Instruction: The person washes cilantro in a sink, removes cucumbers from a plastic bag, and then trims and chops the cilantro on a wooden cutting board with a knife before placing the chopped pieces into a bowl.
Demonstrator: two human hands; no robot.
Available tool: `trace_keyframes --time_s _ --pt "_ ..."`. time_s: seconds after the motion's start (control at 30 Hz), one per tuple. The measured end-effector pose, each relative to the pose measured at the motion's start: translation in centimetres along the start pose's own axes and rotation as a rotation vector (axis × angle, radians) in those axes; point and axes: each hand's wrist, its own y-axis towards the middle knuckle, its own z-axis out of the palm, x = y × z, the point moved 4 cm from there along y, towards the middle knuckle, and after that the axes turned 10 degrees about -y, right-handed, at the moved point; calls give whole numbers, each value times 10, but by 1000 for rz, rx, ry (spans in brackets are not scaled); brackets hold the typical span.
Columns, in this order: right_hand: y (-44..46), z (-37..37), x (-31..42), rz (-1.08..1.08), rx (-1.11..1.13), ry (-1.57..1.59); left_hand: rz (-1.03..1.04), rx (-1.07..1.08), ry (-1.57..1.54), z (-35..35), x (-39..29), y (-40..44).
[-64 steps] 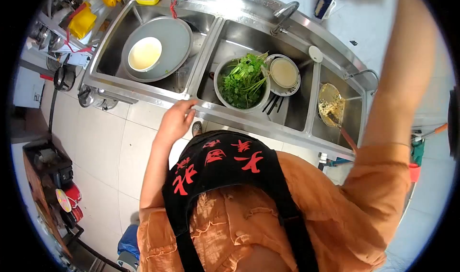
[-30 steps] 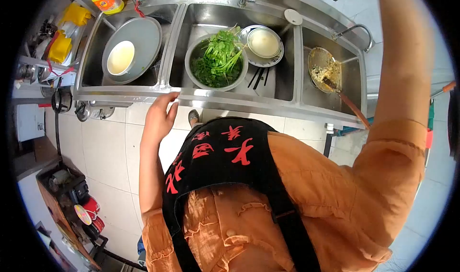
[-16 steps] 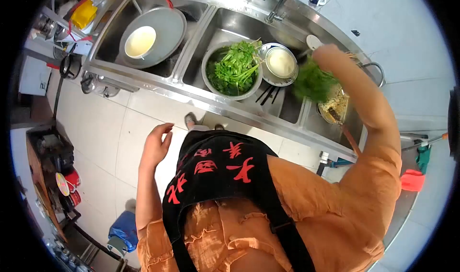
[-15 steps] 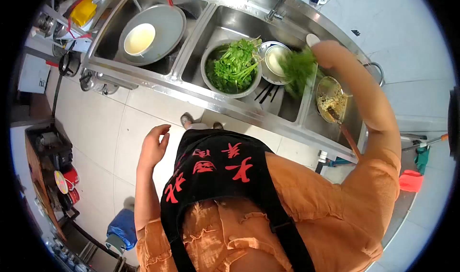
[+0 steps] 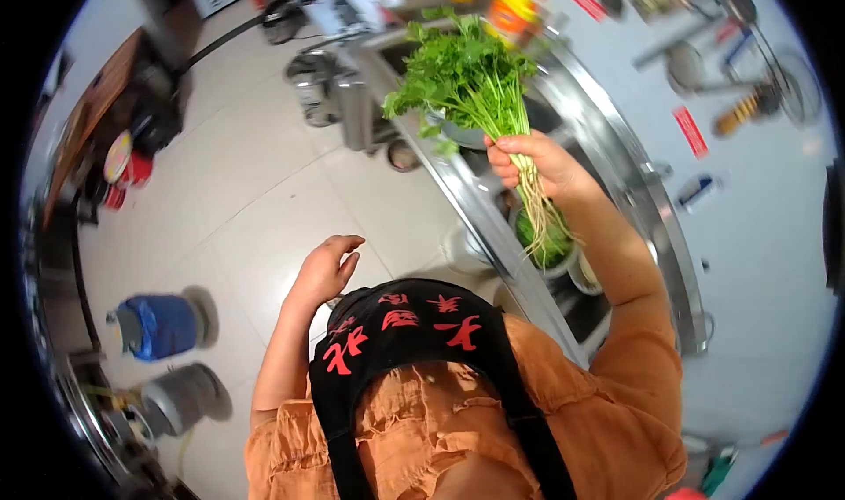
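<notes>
My right hand (image 5: 539, 163) is closed around the lower stems of a bunch of leafy cilantro (image 5: 471, 69). Its leaves point up and away over the left part of the metal sink (image 5: 506, 252), and pale roots hang below my fist. Under the roots, a bowl in the sink contains more greens (image 5: 546, 238), partly hidden. Behind the leaves shows a bit of a grey basin (image 5: 464, 136). Away from the sink, my left hand (image 5: 327, 269) hovers over the tiled floor, holding nothing, with thumb and fingers apart.
An orange-yellow bottle (image 5: 512, 11) stands at the sink's far end. Ladles and strainers (image 5: 770, 95) hang on the right wall. A blue-covered cylinder (image 5: 160, 326) and a grey cylinder (image 5: 180, 399) stand on the floor to the left.
My right hand has carried the cilantro from the sink's right part to its left end, and its roots now show. The view has turned left. My left hand still holds nothing.
</notes>
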Motion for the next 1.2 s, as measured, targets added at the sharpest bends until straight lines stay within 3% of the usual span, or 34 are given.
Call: trace_keyframes --time_s 0.17,0.37,0.57,0.63,0.77,0.87,0.97,1.03,1.2 --pt "142 132 -6 125 296 -12 -162 -349 14 -104 80 -96" --pt "311 329 -32 309 522 -169 30 -823 273 -240 114 -160" --pt "385 473 -92 515 766 -530 89 -437 552 -332 126 -129" --pt "415 504 -105 691 842 -500 176 -486 674 -360 158 -122" --pt "496 588 -89 581 1126 -659 197 -521 755 -453 208 -128" --pt "544 657 -69 518 1359 -767 1 -615 571 -521 241 -143" --pt "588 741 -59 485 1610 -962 -192 -711 818 -583 266 -170" --pt "611 802 -56 549 1655 -1035 -366 -742 994 -620 295 -190" --pt "658 930 -86 628 1760 -999 -468 -947 854 -695 373 -261"
